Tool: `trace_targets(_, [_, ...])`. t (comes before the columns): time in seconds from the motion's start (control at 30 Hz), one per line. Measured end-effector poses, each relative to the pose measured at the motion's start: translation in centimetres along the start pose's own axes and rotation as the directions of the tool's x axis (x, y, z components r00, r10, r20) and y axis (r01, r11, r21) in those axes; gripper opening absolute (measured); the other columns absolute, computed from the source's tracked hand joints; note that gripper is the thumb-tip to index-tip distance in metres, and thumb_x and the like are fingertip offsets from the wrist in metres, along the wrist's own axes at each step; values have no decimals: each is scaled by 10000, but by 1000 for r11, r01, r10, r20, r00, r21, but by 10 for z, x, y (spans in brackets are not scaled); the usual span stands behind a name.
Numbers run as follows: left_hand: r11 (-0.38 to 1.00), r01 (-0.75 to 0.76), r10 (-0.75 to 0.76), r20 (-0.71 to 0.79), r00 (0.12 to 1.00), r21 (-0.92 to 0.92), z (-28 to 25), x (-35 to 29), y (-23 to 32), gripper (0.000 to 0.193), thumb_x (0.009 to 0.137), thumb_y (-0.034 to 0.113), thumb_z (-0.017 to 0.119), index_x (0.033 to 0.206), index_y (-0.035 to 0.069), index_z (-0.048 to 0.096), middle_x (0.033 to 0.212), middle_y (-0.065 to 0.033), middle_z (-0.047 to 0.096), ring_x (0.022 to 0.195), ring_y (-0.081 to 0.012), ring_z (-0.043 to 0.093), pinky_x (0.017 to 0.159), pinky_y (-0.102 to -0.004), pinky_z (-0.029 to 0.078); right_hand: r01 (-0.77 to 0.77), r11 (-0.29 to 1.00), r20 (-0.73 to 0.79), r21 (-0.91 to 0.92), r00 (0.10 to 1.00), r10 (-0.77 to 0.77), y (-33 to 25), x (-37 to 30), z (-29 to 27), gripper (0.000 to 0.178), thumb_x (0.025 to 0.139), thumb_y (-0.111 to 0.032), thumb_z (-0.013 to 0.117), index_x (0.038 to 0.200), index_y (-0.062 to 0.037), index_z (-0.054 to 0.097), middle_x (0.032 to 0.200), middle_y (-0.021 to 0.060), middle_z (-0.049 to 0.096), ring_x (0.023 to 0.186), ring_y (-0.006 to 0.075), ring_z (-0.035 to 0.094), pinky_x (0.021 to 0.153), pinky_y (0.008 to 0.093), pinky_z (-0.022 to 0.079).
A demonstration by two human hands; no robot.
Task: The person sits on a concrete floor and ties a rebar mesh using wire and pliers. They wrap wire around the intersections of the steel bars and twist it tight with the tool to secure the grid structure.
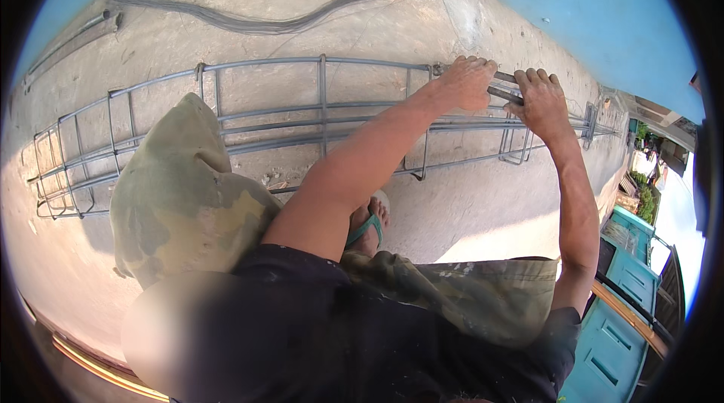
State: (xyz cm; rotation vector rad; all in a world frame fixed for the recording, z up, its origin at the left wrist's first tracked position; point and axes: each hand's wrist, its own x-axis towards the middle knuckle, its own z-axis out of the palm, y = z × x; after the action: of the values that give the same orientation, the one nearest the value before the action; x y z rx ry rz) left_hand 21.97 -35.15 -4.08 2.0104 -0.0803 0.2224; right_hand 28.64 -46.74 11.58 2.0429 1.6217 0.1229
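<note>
A long cage of steel rebar (264, 115), made of lengthwise bars with square stirrups, stretches across the view in front of me. At its upper bar, right of the middle, sits a dark two-handled tool that looks like pincers (504, 93), its head beside a stirrup joint. My left hand (469, 83) is closed around the tool near its head. Further right, my right hand (540, 103) wraps its fingers over the ends of the two handles. The jaws are too small and partly covered to tell what they grip.
A bundle of thin wire (279, 26) lies on the concrete floor (520, 214) beyond the cage. Pipe-like pieces (72, 44) rest at the far left. A blue wall (603, 10) borders the far side; turquoise panels (607, 350) stand at right. My sandalled foot (369, 228) is near the cage.
</note>
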Motion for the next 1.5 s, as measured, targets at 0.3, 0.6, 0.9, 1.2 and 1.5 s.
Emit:
trace_targets(0.3, [969,-31,104,-296,949,243,29,-17,2,316,734,40,678,1023,0,556,943,-166,633,978,-293,599,928,-394,400,-718,616,841,322,516,161,5,26,-13,453,869,-424,720,904,26,677,666,151,642,592,234,631,607,389,499])
trace_targets(0.6, [995,-36,71,-436,897,88,11,-2,-7,307,732,79,708,980,41,530,869,-131,620,849,-303,633,765,-424,470,-498,699,541,513,820,186,30,46,-13,361,831,-294,767,765,12,586,623,133,556,623,253,550,615,374,440])
trace_targets(0.9, [993,113,-114,-324,939,-23,-1,4,-3,227,773,107,706,957,38,592,876,-145,654,886,-314,654,794,-418,502,-260,934,343,244,924,168,16,58,-33,337,780,-289,792,853,-20,601,833,107,670,792,229,620,689,387,468])
trace_targets(1.2, [999,35,-18,-394,919,37,2,5,-5,198,794,93,673,978,42,623,960,-173,693,945,-314,676,828,-411,510,-142,989,375,-34,916,144,18,51,-4,311,749,-181,758,966,-29,595,808,135,661,845,278,669,755,432,521])
trace_targets(1.5, [971,208,-178,226,958,-116,-30,28,-11,179,721,75,684,885,19,642,825,-186,690,859,-304,694,707,-438,523,24,993,115,-118,993,-10,3,47,-17,402,785,-235,769,1109,-69,600,895,89,662,897,231,655,827,369,502])
